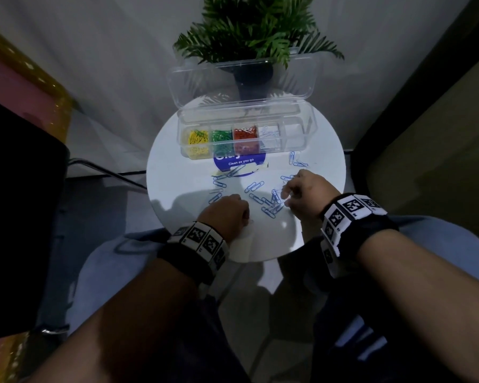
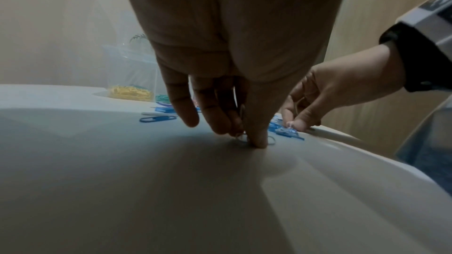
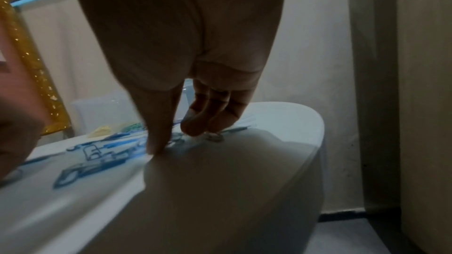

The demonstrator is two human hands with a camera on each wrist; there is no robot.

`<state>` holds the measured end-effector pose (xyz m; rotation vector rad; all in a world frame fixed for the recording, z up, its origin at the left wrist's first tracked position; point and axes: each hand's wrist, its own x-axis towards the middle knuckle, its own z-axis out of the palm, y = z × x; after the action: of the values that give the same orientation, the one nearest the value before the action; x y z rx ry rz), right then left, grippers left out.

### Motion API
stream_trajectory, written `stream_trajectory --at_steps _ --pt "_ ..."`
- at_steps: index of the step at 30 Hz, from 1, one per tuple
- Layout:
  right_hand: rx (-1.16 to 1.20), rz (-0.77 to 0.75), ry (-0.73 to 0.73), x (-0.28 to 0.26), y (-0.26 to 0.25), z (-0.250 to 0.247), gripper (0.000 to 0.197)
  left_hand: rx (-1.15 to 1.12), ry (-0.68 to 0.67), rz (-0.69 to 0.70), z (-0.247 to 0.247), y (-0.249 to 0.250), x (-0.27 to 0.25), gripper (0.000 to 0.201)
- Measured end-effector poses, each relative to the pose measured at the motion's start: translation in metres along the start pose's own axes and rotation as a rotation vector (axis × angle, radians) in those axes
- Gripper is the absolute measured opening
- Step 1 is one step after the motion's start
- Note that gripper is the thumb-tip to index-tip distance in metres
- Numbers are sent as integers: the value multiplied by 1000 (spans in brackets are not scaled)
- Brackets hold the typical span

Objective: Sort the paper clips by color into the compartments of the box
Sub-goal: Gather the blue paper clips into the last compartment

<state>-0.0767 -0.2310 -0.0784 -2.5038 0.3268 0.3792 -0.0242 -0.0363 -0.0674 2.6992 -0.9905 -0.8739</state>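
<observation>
Your left hand (image 1: 227, 214) rests low on the white table (image 1: 321, 225). In the left wrist view its thumb and fingertips (image 2: 255, 140) are drawn together and pressed down on a pale paper clip (image 2: 270, 140) lying flat under them, though whether that clip is truly pinched or only pinned you cannot tell. Off the little-finger side of that hand, a single blue clip (image 2: 157, 118) lies flat with its long axis running across the fingers. Between your two hands lies the main scatter of blue paper clips (image 1: 268, 204), their long axes pointing every way. Your right hand (image 1: 306, 193) is the nearer one to that heap: its thumb tip (image 3: 156, 148) touches the table right at the heap's edge, with the other fingers (image 3: 205, 121) curled just above, and a small pale clip seems held at the thumb. The box (image 1: 246, 139) stands beyond both sets of fingertips, lid open, with yellow, green, red and white compartments filled and the far right compartment (image 1: 295, 135) looking unfilled, likely the blue clips' place.
</observation>
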Motion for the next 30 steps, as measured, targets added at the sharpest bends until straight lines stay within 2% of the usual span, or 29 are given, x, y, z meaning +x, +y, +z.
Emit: stream_trajectory --at_steps 5,10,14,18,22,25,30 --pt "43 26 17 2 7 -1 9 -56 18 -13 -2 -4 2 6" --pt "142 140 156 2 15 -11 9 -185 122 -40 -14 -7 3 6" --pt "45 107 57 4 9 -7 17 -300 241 -51 -25 -11 7 10" --pt "-63 75 12 4 3 -5 14 -344 334 -18 -38 -11 13 11" --pt "-68 45 -16 1 6 -4 17 -360 403 9 -56 -5 26 10" --pt "-9 72 -1 -2 9 -6 16 -400 470 31 -73 5 40 8" --pt "139 82 107 -4 11 -15 12 -448 516 58 -90 19 72 8"
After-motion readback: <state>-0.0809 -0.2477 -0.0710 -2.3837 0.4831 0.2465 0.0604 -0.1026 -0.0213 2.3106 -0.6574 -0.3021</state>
